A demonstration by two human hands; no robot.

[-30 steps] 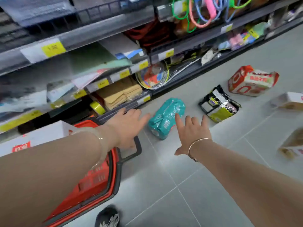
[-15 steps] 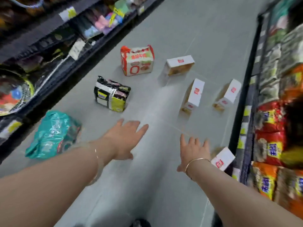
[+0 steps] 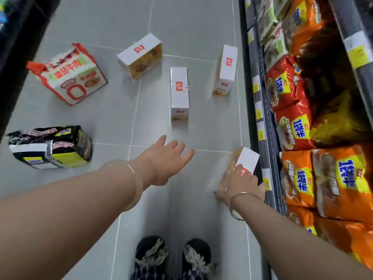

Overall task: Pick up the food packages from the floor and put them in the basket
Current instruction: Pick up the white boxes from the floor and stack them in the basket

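Far out to the left of the left hand [image 3: 161, 158], a black-and-yellow noodle pack [image 3: 50, 147] is lying on the grey tiled floor [image 3: 113, 122], and beyond it a white-and-red bag [image 3: 70, 75] is sitting at a slant. The left hand itself is hovering over the floor with fingers straight and spread, gripping nothing. Ahead of its fingertips three white boxes are lying well apart: a tilted box [image 3: 141, 54], a middle box [image 3: 179, 92] pointing straight at the hand, and a far box [image 3: 226, 70] lying close to the shelf base. The right hand [image 3: 240, 183] is curling over the near end of a fourth white box [image 3: 245, 161] (blurred, just beside the shelf), fingers on top and thumb low beside it. To the right of that hand, orange and red noodle bags [image 3: 327, 178] are crowding the shelf [image 3: 264, 138]. Below both hands, two dark shoes [image 3: 173, 255] are standing on the floor.
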